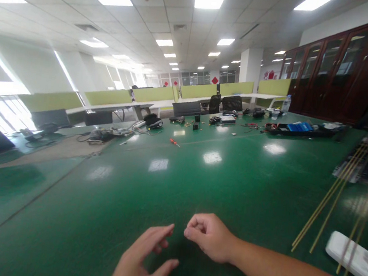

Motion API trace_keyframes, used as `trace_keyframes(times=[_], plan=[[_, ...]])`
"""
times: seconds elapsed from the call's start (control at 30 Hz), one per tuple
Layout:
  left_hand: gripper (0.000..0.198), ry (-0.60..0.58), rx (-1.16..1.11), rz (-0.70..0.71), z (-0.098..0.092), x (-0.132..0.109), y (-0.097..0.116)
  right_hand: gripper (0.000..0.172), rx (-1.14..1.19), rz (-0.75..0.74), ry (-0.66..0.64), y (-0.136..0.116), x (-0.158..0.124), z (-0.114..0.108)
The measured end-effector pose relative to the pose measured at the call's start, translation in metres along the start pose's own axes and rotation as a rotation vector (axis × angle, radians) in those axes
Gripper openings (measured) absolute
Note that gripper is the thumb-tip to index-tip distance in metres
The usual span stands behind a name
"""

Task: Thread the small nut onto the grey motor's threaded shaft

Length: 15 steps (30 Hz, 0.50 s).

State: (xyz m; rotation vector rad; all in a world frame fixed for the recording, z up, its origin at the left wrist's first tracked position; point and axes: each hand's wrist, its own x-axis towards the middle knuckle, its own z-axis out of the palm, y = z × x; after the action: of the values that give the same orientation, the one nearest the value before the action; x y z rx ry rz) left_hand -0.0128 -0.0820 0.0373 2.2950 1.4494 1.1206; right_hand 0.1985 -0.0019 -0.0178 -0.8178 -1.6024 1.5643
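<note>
Left hand (137, 262): fingers spread apart, empty, low over the green table (123, 193).
Right hand (208, 237): fingers curled in, thumb against forefinger; whether anything is pinched cannot be told.
Yellow rods (324, 204): flat on the table, right of the right hand, apart from it.
White slab (356, 262): beneath the nearer rod ends.

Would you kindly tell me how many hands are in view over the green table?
2: left hand open at bottom centre; right hand curled just beside it, to its right.
</note>
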Motion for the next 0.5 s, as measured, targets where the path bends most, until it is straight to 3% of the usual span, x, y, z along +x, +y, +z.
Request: trace_keyframes(times=[0.1,0.23,0.37,0.5], plan=[[0.028,-0.055,-0.227,0.069,0.037,0.04,0.003,0.044,0.127,0.042,-0.047,0.003,0.0,-0.001],[0.019,-0.042,-0.403,0.054,0.058,0.052,-0.004,0.054,0.218,0.065,-0.012,0.004,0.001,-0.001],[0.02,-0.009,-0.428,0.026,0.057,0.041,-0.01,0.054,0.211,0.084,-0.06,0.004,0.001,0.002],[0.018,0.058,-0.375,-0.031,0.038,0.025,-0.007,0.058,0.156,0.08,-0.169,0.002,0.0,0.001]])
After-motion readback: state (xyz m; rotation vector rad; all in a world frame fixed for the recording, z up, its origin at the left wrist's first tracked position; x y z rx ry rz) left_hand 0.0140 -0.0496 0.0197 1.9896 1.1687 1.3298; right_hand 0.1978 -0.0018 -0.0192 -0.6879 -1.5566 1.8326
